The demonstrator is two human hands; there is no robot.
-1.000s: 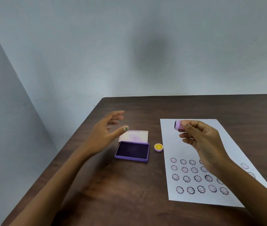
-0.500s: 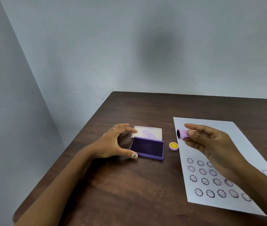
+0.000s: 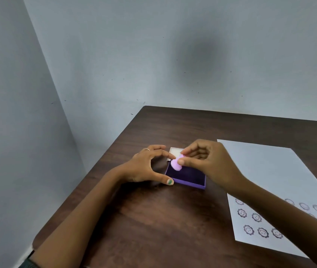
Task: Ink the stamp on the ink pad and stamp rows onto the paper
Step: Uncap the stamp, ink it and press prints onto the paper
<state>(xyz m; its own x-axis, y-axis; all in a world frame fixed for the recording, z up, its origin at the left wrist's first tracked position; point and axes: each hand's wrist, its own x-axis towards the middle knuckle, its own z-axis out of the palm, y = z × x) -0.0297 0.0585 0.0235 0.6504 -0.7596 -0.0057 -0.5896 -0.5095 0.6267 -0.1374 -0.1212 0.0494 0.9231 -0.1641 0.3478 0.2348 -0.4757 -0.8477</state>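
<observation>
Over the far left part of the open ink pad [image 3: 187, 176] your stamp [image 3: 177, 164] sits blurred, its long axis tilted, lower end down and to the left on or just above the dark ink, upper end up and to the right into your fingers; whether it touches the ink is unclear. Half a second ago you held it lying sideways over the paper's left edge; now your right hand [image 3: 210, 163] has crossed left to the pad and covers the small yellow cap. That hand pinches the stamp between thumb and fingertips. Your left hand [image 3: 147, 167] is curved half open, thumb at the pad's near left corner, fingers at its far left side beside the white lid [image 3: 174, 151]. The paper [image 3: 266, 176] lies to the right on the table [image 3: 153, 219].
</observation>
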